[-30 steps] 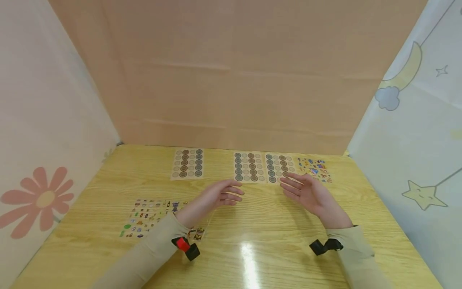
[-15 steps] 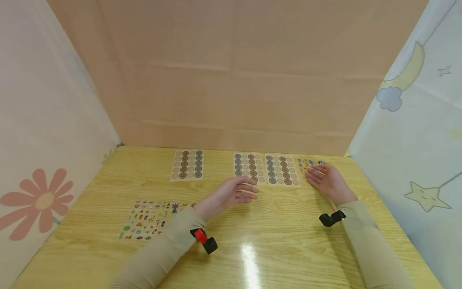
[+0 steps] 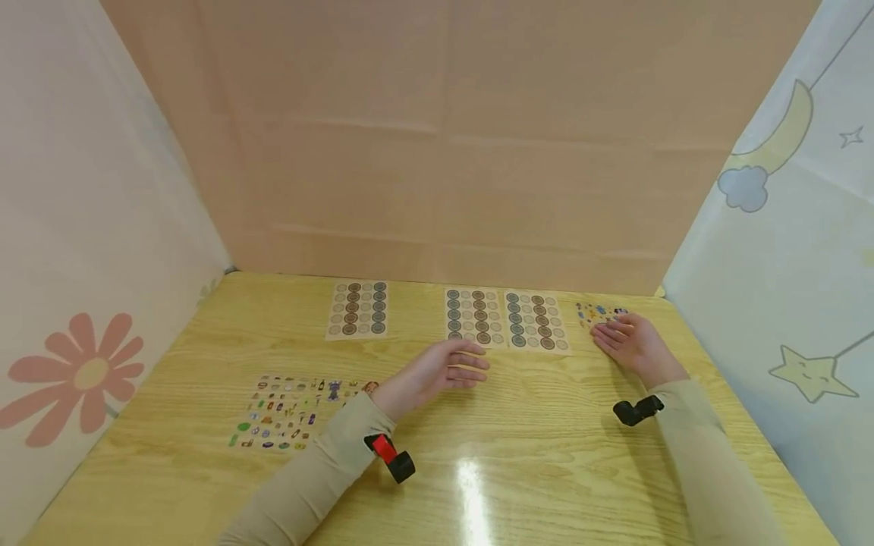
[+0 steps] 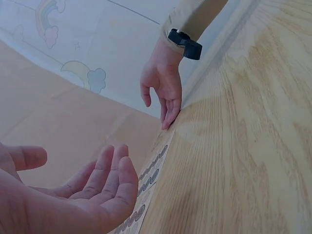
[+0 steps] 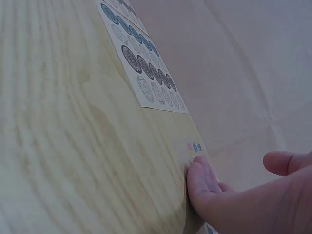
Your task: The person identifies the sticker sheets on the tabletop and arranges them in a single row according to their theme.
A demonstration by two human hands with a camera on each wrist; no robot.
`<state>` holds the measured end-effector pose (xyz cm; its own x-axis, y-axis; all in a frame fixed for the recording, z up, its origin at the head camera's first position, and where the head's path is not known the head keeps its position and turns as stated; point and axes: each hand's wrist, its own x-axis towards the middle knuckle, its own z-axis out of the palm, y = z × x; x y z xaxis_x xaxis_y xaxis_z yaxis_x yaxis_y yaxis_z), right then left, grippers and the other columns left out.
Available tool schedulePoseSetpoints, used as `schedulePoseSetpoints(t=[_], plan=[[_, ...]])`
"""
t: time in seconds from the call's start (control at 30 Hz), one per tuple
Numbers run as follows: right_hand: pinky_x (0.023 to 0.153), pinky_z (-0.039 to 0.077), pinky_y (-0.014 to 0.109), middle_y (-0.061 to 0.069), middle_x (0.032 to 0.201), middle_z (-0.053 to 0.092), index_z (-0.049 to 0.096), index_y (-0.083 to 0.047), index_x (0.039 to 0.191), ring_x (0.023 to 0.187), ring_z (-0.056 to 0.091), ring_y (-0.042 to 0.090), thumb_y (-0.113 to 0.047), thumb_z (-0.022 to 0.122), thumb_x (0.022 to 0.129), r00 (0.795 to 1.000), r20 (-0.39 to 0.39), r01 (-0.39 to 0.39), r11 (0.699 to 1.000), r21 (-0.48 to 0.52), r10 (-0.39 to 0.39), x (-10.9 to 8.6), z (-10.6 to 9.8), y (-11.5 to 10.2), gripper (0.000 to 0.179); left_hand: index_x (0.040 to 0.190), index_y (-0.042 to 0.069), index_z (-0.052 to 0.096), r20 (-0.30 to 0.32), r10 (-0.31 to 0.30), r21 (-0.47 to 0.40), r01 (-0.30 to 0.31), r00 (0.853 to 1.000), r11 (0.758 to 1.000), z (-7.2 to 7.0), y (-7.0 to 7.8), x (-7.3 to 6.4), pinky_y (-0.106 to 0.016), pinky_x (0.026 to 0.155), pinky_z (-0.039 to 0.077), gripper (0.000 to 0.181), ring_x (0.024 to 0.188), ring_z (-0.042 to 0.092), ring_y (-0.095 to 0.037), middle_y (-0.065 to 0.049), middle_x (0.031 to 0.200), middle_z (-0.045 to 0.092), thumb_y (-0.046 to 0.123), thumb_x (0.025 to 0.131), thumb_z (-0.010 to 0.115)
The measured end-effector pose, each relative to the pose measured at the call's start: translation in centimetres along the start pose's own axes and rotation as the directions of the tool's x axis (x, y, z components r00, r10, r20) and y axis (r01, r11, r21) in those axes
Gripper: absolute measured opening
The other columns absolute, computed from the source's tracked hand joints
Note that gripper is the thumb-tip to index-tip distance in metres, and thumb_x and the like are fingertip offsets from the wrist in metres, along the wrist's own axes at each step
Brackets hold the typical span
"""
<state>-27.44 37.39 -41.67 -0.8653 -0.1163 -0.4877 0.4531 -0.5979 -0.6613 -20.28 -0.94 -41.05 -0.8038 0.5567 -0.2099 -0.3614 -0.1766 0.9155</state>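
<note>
My right hand [image 3: 638, 349] rests with straight fingers on the front part of a small clear sticker sheet [image 3: 589, 309] with colourful little figures, at the back right of the table. In the right wrist view the fingertips [image 5: 196, 168] press down on it and the thumb stands apart; much of the sheet is hidden. My left hand [image 3: 437, 373], fingers relaxed and thumb raised, holds nothing. It hovers in front of a sheet of round coin-like stickers [image 3: 473, 311]. A second such coin sticker sheet [image 3: 536, 318] lies between that one and the clear sheet.
Another coin sticker sheet [image 3: 357, 307] lies at the back left. A larger clear sticker sheet [image 3: 287, 413] with many small pictures lies at the front left, partly under my left forearm. Cloth walls enclose the wooden table [image 3: 539, 470] at the back and sides.
My right hand has moved right, from over the coin sticker sheet onto the small clear sheet, which has slid slightly right. My left hand has moved a little to the right.
</note>
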Motion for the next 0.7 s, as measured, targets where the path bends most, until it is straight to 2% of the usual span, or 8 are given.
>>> schedulePoseSetpoints(t=[0.1, 0.2, 0.3, 0.37, 0.47, 0.7], plan=[[0.115, 0.017, 0.032, 0.01, 0.155, 0.008, -0.01, -0.016, 0.152, 0.143, 0.009, 0.021, -0.021, 0.031, 0.104, 1.0, -0.022, -0.003, 1.0, -0.021, 0.003, -1.3, -0.4, 0.5, 0.063, 0.127, -0.006, 0.05, 0.009, -0.002, 0.004, 0.002, 1.0, 1.0, 0.1, -0.1, -0.1, -0.049, 0.101, 0.041, 0.044, 0.113, 0.056, -0.039, -0.021, 0.118, 0.059, 0.028, 0.103, 0.035], [0.114, 0.02, 0.034, 0.016, 0.144, 0.028, -0.002, -0.011, 0.151, 0.138, 0.026, 0.023, -0.02, 0.033, 0.104, 1.0, -0.022, -0.001, 0.996, -0.085, -0.001, -2.7, -0.7, 1.4, 0.059, 0.128, -0.007, 0.049, 0.014, -0.014, 0.003, 0.014, 1.0, 1.0, 0.2, -0.2, -0.2, -0.049, 0.1, 0.042, 0.044, 0.112, 0.057, -0.038, -0.021, 0.118, 0.06, 0.027, 0.103, 0.037], [0.113, 0.023, 0.036, 0.013, 0.125, 0.046, 0.013, -0.006, 0.144, 0.124, 0.046, 0.025, -0.02, 0.035, 0.104, 1.0, 0.013, 0.002, 0.991, -0.137, 0.0, -4.4, -1.1, 2.6, 0.048, 0.127, -0.007, 0.049, 0.017, -0.015, 0.005, 0.015, 1.0, 1.0, 0.4, -0.4, -0.2, -0.048, 0.099, 0.043, 0.044, 0.11, 0.058, -0.037, -0.021, 0.117, 0.06, 0.027, 0.103, 0.037], [0.113, 0.025, 0.036, 0.012, 0.116, 0.053, 0.021, -0.003, 0.137, 0.114, 0.054, 0.024, -0.019, 0.035, 0.104, 0.999, 0.039, 0.001, 0.988, -0.158, 0.005, -5.6, -1.2, 3.5, 0.04, 0.127, -0.008, 0.049, 0.019, -0.011, 0.004, 0.011, 1.0, 1.0, 0.5, -0.5, -0.3, -0.049, 0.099, 0.043, 0.043, 0.109, 0.058, -0.037, -0.022, 0.117, 0.06, 0.026, 0.102, 0.038], [0.112, 0.026, 0.037, 0.01, 0.111, 0.058, 0.026, -0.001, 0.131, 0.108, 0.058, 0.023, -0.018, 0.032, 0.104, 0.998, 0.065, 0.006, 0.982, -0.189, 0.006, -7.2, -1.1, 5.0, 0.032, 0.125, -0.008, 0.05, 0.019, -0.007, 0.001, 0.007, 1.0, 1.0, 0.6, -0.7, -0.2, -0.049, 0.099, 0.043, 0.042, 0.109, 0.059, -0.037, -0.023, 0.117, 0.06, 0.025, 0.102, 0.039], [0.109, 0.033, 0.038, 0.011, 0.115, 0.055, 0.023, -0.001, 0.133, 0.11, 0.057, 0.023, -0.017, 0.03, 0.105, 0.997, 0.076, 0.009, 0.959, -0.284, 0.013, -10.0, 0.3, 7.3, 0.034, 0.123, -0.008, 0.051, 0.028, -0.01, -0.011, 0.01, 1.0, 1.0, 1.1, -1.0, -0.2, -0.05, 0.099, 0.043, 0.04, 0.109, 0.058, -0.039, -0.023, 0.116, 0.06, 0.024, 0.102, 0.038]])
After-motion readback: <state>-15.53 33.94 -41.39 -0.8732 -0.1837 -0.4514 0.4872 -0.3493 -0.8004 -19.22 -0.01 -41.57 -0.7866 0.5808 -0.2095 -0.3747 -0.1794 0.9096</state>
